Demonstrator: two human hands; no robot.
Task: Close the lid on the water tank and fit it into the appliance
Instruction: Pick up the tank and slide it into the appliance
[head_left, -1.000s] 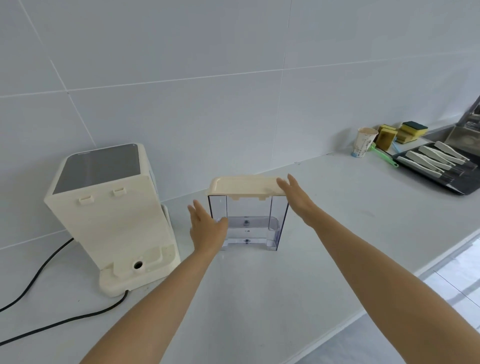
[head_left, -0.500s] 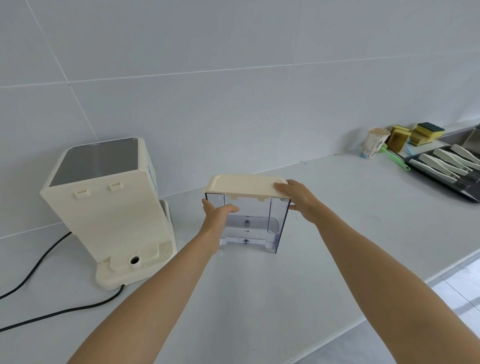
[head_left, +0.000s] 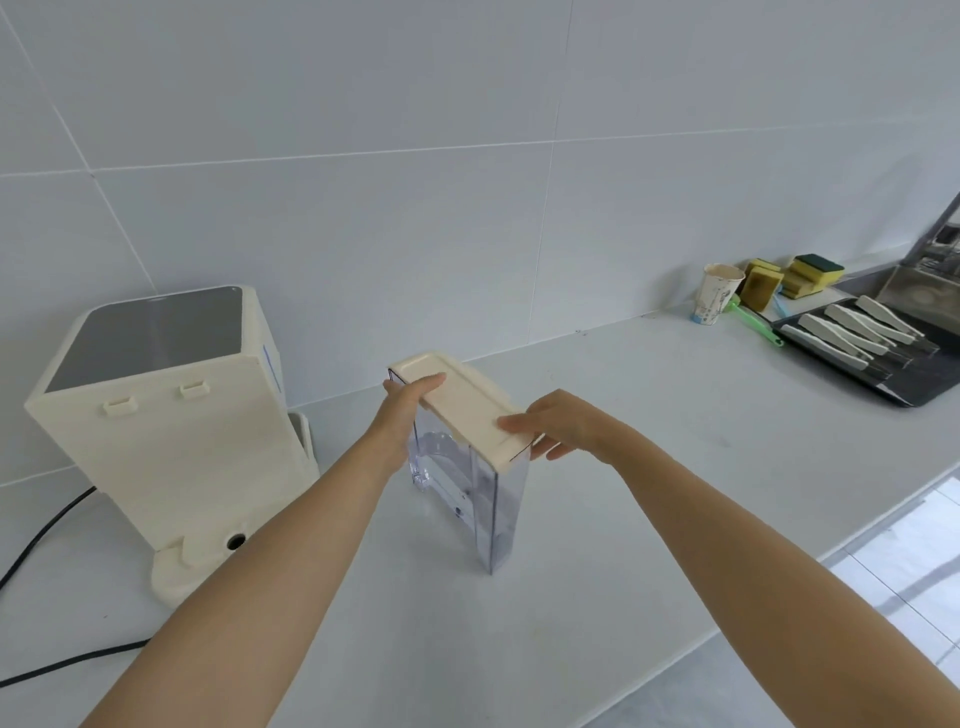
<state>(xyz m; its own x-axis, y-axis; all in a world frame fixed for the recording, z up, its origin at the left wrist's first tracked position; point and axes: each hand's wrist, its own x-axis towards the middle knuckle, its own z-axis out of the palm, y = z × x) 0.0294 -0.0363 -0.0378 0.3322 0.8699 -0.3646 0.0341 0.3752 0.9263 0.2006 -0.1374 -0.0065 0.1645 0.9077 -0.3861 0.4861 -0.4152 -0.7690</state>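
Head view, water tank (head_left: 480, 499): clear, held between both hands with its cream lid (head_left: 462, 410) on top.
Left hand (head_left: 402, 415): fingers clamped on the lid's far end.
Right hand (head_left: 558, 423): fingers closed on its near end.
Appliance (head_left: 161, 426): left of the fingers, apart.
Risk: tank looked turned; misaligned, it could jam at the dock.

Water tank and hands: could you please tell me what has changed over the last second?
Both hands, left and right, closed on the lidded water tank and turned it, so a narrow end now faces the camera. The appliance and the tray stayed put.
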